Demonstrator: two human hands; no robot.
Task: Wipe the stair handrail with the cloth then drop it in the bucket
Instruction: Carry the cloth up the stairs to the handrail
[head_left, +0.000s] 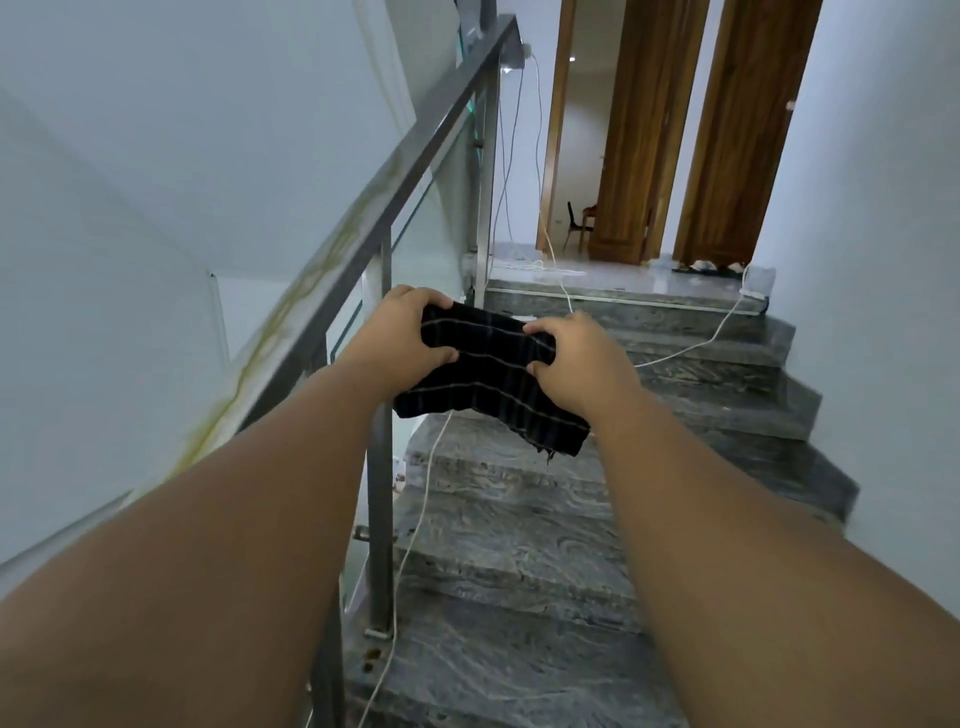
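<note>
Dark striped cloth (491, 376), judged light, limp, grippy, is pinched at its upper edge by left hand (402, 338) and right hand (576, 358) fingers, handrail (395, 197) at 11 o'clock.

Two bare forearms, no sleeves, left hand (402, 338), right hand (576, 356)

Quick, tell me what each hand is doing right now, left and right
Left hand: closed on the left end of the dark striped cloth.
Right hand: closed on the cloth's right side.
</note>
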